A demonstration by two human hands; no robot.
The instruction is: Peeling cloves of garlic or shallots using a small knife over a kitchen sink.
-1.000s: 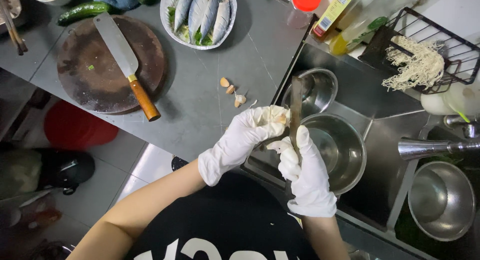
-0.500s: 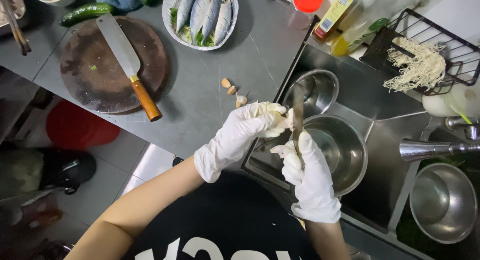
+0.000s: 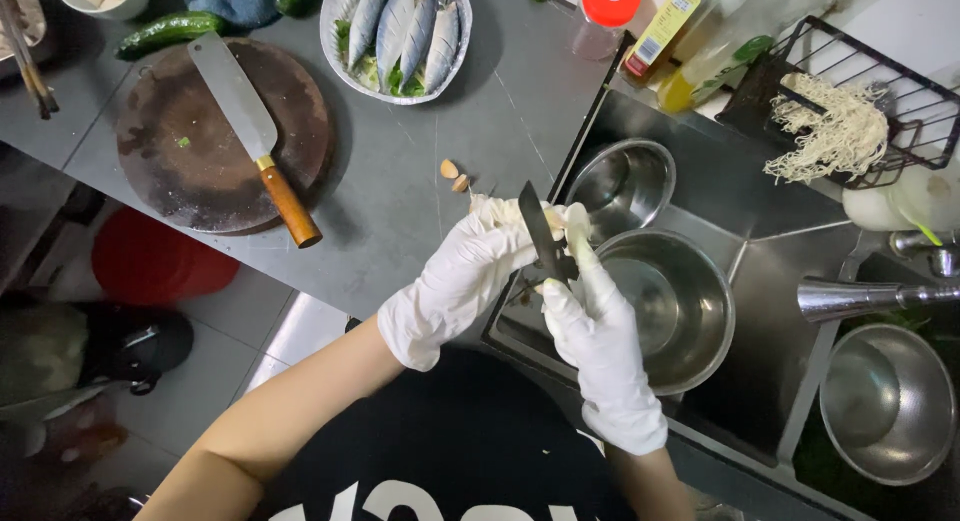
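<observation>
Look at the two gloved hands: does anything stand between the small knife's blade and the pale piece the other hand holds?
Nothing visible does. The right hand holds the small knife directly against the pale piece gripped in the left hand.

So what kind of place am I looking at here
Most likely a working kitchen, at the sink end of a prep counter. A plate of whole fish sits by a round chopping board with a cleaver, and steel bowls fill the sink.
</observation>
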